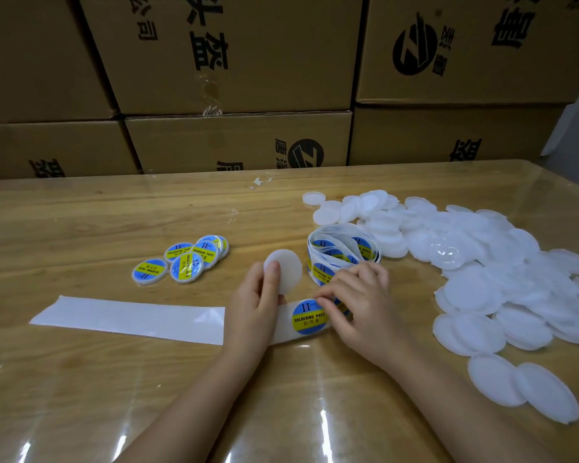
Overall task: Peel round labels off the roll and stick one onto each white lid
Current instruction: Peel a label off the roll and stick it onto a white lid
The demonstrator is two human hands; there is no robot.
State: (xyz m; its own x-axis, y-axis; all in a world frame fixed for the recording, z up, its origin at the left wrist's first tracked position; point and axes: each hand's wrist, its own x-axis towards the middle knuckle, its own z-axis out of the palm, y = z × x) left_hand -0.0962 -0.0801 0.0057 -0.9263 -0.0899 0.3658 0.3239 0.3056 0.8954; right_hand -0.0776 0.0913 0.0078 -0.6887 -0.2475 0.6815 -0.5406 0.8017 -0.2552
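– White backing strip [127, 319] far left, bare; beyond it a small cluster of labelled lids [181, 262]. Step?
– Peeling. Her or his left hand [254, 305] grips a blank white lid [286, 272], thumb on top, over the strip. Then the right hand [361, 302], fingertips curled onto the edge of the label [310, 315], which lies mostly flat on the backing.
– Next move?
– My read: lift the label clean off, centre it on the held lid, press down. The roll [341, 252] sits just behind the right hand, and the pile of white lids [482, 279] to its right is big, so early days.
– Surface, room?
– Wood-grain table [81, 222] under glossy clear film; stacked cardboard cartons [231, 61] behind.
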